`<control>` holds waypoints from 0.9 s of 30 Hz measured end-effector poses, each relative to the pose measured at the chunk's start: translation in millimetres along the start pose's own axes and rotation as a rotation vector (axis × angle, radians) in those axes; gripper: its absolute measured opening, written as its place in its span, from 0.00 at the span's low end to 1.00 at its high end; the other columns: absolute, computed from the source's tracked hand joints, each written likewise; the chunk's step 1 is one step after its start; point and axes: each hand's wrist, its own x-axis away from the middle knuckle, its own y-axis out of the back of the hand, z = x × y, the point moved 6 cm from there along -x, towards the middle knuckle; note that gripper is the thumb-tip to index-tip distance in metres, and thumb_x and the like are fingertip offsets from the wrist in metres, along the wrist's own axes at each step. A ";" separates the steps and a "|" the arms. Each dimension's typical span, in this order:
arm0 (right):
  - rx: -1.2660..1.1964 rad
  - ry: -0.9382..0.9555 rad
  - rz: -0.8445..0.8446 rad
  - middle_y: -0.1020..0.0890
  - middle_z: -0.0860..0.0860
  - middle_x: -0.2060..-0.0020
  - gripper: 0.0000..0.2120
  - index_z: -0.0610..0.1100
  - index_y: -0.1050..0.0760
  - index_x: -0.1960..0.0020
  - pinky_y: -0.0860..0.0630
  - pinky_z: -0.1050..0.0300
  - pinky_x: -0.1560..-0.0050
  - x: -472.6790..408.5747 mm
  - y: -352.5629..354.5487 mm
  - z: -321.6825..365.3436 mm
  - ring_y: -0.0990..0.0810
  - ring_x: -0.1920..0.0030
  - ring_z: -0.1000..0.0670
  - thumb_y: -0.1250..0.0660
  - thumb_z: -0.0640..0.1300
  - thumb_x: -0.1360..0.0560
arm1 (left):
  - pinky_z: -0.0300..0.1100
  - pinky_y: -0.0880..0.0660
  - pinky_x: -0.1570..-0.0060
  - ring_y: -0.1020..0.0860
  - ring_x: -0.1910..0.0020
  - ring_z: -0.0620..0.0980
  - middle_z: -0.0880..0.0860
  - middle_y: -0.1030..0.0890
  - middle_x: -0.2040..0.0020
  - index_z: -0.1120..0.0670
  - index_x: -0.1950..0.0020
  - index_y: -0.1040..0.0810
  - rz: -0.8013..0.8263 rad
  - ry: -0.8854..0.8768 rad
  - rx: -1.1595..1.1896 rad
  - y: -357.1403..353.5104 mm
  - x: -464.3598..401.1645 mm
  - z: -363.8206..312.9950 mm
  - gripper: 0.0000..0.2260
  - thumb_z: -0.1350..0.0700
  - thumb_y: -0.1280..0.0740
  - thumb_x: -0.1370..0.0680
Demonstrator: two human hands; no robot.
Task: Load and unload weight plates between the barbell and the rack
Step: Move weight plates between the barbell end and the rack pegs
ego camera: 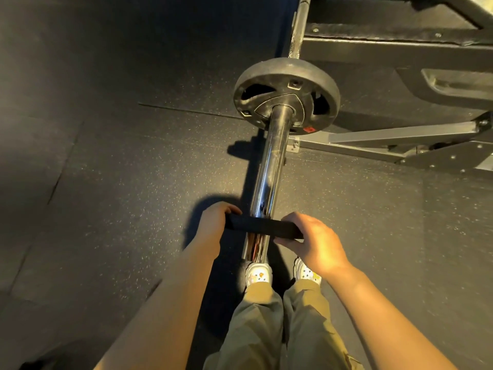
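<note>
The fingers of the left hand are curled over one end of a black collar, and the fingers of the right hand pinch its other end, thumb below and the rest on top. The collar lies across the chrome sleeve of the barbell, close to the near end of the sleeve; how far it wraps around the sleeve I cannot tell. The long axis of the barbell runs away from the person, from the near end above the shoes up to the far part of the bar, a little tilted to the right. One black weight plate sits on the sleeve, well apart from the collar, its face towards the person. To the right of the plate stands a dark metal rack frame on the speckled rubber floor.
</note>
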 end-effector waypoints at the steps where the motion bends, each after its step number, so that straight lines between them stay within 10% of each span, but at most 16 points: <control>1: 0.021 0.000 0.037 0.21 0.57 0.55 0.13 0.54 0.26 0.47 0.28 0.55 0.59 -0.2 0.0 -0.6 0.23 0.53 0.52 0.28 0.55 0.29 | 0.54 0.30 0.34 0.27 0.40 0.56 0.52 0.25 0.53 0.52 0.60 0.24 0.003 -0.022 0.001 0.3 3.1 2.5 0.12 0.62 0.42 0.20; 10: -0.195 -0.110 -0.171 0.22 0.57 0.55 0.12 0.49 0.24 0.48 0.27 0.56 0.57 20.9 -9.7 0.0 0.24 0.54 0.52 0.26 0.50 0.29 | 0.50 0.28 0.39 0.25 0.44 0.55 0.54 0.24 0.51 0.52 0.60 0.24 -0.003 -0.079 0.063 -0.6 4.1 2.0 0.12 0.61 0.42 0.20; 18: 0.066 -0.046 0.197 0.22 0.56 0.52 0.16 0.53 0.27 0.46 0.26 0.51 0.54 -6.6 2.3 -2.1 0.24 0.51 0.50 0.28 0.56 0.29 | 0.47 0.27 0.43 0.26 0.49 0.50 0.52 0.24 0.53 0.51 0.61 0.23 -0.040 -0.062 0.092 0.9 2.9 5.9 0.13 0.62 0.42 0.20; 27: -0.129 -0.088 -0.075 0.21 0.56 0.57 0.15 0.49 0.24 0.49 0.28 0.59 0.58 13.1 -8.4 -5.2 0.24 0.56 0.53 0.25 0.54 0.31 | 0.54 0.31 0.33 0.28 0.39 0.57 0.58 0.25 0.45 0.56 0.51 0.22 0.019 -0.048 -0.109 -0.5 -0.5 -5.5 0.10 0.64 0.42 0.20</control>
